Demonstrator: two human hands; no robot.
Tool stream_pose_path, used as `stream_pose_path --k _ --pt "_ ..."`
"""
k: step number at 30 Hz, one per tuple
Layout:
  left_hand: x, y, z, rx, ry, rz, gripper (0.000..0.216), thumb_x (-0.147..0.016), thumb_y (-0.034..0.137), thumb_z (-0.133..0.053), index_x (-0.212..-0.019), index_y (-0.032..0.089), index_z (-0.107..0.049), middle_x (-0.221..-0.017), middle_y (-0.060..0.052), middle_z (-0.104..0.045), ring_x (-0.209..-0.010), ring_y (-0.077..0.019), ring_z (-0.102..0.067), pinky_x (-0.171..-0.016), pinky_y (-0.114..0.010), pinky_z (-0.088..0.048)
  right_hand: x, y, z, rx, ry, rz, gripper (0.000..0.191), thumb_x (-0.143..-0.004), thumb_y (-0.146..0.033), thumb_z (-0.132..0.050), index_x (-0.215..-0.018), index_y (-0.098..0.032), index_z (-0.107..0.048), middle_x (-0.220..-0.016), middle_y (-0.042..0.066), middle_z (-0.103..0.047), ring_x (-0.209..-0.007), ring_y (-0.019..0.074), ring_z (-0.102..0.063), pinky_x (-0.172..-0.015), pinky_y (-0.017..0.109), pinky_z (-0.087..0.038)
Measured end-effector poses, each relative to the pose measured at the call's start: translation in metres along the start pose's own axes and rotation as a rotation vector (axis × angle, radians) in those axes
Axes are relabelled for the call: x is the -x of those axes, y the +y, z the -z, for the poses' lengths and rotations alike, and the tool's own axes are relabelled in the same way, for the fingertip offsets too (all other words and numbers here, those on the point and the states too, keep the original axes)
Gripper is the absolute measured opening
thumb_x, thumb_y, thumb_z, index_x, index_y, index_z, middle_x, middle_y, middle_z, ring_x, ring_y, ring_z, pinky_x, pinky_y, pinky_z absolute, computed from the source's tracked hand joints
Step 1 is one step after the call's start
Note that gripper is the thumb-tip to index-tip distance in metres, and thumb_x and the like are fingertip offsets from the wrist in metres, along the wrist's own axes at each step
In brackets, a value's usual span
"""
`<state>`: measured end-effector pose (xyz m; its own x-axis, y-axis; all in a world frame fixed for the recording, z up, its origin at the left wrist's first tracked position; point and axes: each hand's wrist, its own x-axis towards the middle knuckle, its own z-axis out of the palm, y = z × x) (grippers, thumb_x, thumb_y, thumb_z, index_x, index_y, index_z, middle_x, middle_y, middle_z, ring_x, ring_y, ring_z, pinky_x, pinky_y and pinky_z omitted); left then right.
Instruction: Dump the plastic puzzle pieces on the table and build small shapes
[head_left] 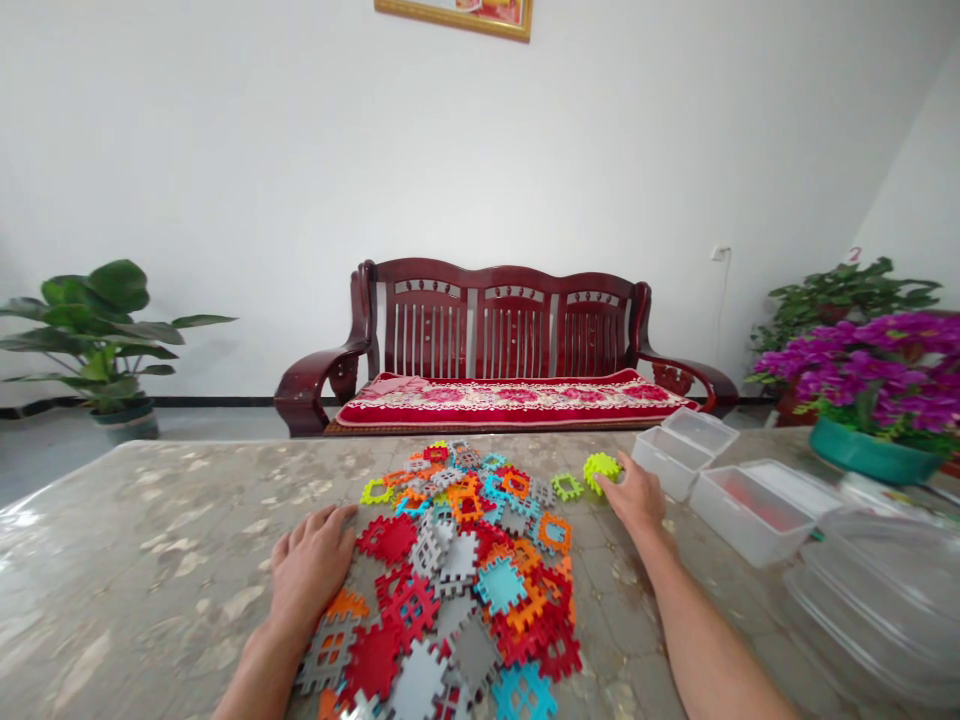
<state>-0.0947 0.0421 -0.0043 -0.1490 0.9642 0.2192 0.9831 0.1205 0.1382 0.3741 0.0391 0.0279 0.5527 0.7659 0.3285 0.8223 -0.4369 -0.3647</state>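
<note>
A heap of interlocking plastic tiles [457, 560] in red, grey, orange and blue spreads across the middle of the table. Several yellow-green tiles [600, 470] are pinched in the fingers of my right hand [636, 495], at the heap's far right. Just left of them lies a yellow-green frame tile [567, 487], apart from the hand. My left hand [313, 550] rests palm down on the table at the heap's left edge, its fingers stretched out and holding nothing. Near its fingertips is another yellow-green frame tile [376, 492].
On the right stand a translucent box [675, 455], a second box with red content [750, 515] and stacked clear lids or containers [885, 590]. Behind them is a teal pot of purple flowers [874, 445]. A wooden bench [510, 320] stands beyond the table [165, 560].
</note>
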Motion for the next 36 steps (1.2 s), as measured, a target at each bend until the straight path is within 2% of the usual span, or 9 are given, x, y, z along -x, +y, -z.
stream_pose_path --k 5,9,19,26,36 --pt "0.000 0.000 0.000 0.007 0.000 -0.005 0.044 -0.095 0.029 -0.032 -0.129 0.029 -0.058 -0.139 -0.005 -0.057 -0.126 -0.0255 -0.051 -0.108 -0.044 -0.032 0.003 -0.001 -0.008 -0.015 -0.010 -0.013 0.083 -0.076 -0.054 -0.062 -0.146 -0.016 -0.038 -0.128 0.014 -0.063 -0.113 0.0328 -0.059 -0.092 0.040 -0.045" --pt "0.000 0.000 -0.001 0.008 -0.010 -0.007 0.045 -0.095 0.029 -0.030 -0.130 0.029 -0.058 -0.139 -0.005 -0.056 -0.127 -0.0258 -0.050 -0.108 -0.045 -0.032 0.004 -0.002 -0.013 -0.027 -0.018 -0.045 0.085 -0.077 -0.051 -0.061 -0.149 -0.017 -0.032 -0.131 0.015 -0.060 -0.115 0.0329 -0.058 -0.092 0.041 -0.046" --pt "0.001 0.002 0.004 -0.004 -0.014 -0.008 0.044 -0.095 0.028 -0.031 -0.130 0.029 -0.059 -0.139 -0.005 -0.056 -0.127 -0.0248 -0.051 -0.108 -0.044 -0.032 0.005 0.000 -0.016 -0.044 -0.022 -0.056 0.077 -0.079 -0.044 -0.056 -0.147 -0.015 -0.033 -0.133 0.015 -0.059 -0.116 0.0323 -0.058 -0.092 0.040 -0.046" --pt "-0.001 0.000 0.001 0.021 -0.004 -0.013 0.044 -0.094 0.030 -0.032 -0.129 0.028 -0.059 -0.138 -0.006 -0.057 -0.127 -0.0258 -0.051 -0.109 -0.046 -0.032 0.008 0.002 -0.014 0.047 -0.044 -0.038 0.091 -0.073 -0.050 -0.065 -0.149 -0.016 -0.028 -0.130 0.015 -0.061 -0.116 0.0357 -0.057 -0.094 0.043 -0.045" --pt "-0.001 -0.001 -0.001 0.034 0.005 -0.001 0.044 -0.094 0.030 -0.033 -0.129 0.029 -0.059 -0.138 -0.006 -0.057 -0.127 -0.0261 -0.051 -0.109 -0.045 -0.032 0.005 0.000 -0.016 0.132 -0.070 -0.086 0.078 -0.080 -0.049 -0.059 -0.145 -0.015 -0.032 -0.118 0.018 -0.065 -0.112 0.0332 -0.060 -0.091 0.043 -0.045"
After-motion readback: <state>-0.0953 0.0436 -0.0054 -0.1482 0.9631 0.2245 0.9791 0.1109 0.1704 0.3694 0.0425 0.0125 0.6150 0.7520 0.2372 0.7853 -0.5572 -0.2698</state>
